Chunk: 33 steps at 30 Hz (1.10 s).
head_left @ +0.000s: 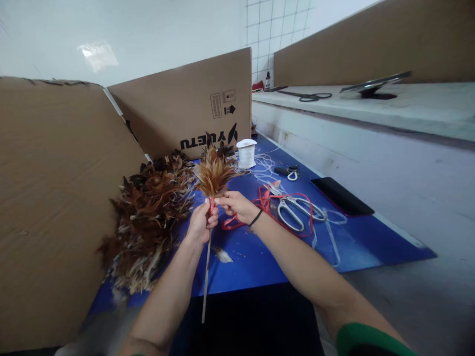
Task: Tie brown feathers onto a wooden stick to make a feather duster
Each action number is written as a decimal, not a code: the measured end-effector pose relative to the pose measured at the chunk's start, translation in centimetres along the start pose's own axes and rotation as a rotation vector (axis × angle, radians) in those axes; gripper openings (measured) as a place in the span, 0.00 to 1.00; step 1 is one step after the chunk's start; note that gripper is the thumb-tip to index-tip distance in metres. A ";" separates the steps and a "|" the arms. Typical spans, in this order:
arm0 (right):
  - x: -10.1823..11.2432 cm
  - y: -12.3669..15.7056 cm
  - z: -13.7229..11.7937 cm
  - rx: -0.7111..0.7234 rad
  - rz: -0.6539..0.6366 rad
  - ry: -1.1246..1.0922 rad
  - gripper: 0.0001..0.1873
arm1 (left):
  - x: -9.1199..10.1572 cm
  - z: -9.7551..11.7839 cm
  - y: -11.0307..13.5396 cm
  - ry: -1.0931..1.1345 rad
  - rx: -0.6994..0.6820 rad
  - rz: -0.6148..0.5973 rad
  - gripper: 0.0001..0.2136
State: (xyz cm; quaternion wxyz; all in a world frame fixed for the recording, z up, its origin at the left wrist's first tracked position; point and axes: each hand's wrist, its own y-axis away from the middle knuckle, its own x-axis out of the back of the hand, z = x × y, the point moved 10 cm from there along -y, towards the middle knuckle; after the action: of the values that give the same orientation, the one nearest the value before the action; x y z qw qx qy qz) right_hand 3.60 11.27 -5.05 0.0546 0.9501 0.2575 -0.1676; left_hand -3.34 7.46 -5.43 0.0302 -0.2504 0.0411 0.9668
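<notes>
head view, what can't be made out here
Head view: the upper end of the stick, hidden by the held feathers.
Head view: part of the red ribbon on the stick, covered by the left hand and right hand.
Head view: small print on the lettered box, too small to read.
Head view: the green sleeve, cut off by the bottom edge.

The feather bunch (213,174) is golden brown, the thin ribbon (264,200) red, the flat surface (256,262) blue, the cardboard panel (166,109) black-printed brown.
</notes>
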 end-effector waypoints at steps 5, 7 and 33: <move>0.1 0.0 -0.1 0.011 0.016 0.040 0.17 | 0.1 0.4 0.1 -0.119 -0.040 0.041 0.19; 0.1 -0.1 0.1 -0.006 0.012 0.035 0.17 | 0.2 0.5 0.1 -0.123 -0.049 0.051 0.20; 0.0 -0.2 1.0 -0.011 0.057 -0.004 0.12 | 1.3 0.3 -0.3 0.024 -0.064 0.113 0.13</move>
State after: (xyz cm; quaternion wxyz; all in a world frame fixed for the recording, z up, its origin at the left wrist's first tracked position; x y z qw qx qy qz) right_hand 3.20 11.27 -5.96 0.0653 0.9563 0.2313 -0.1665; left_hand -4.60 7.85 -5.81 -0.0329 -0.2600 0.0244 0.9647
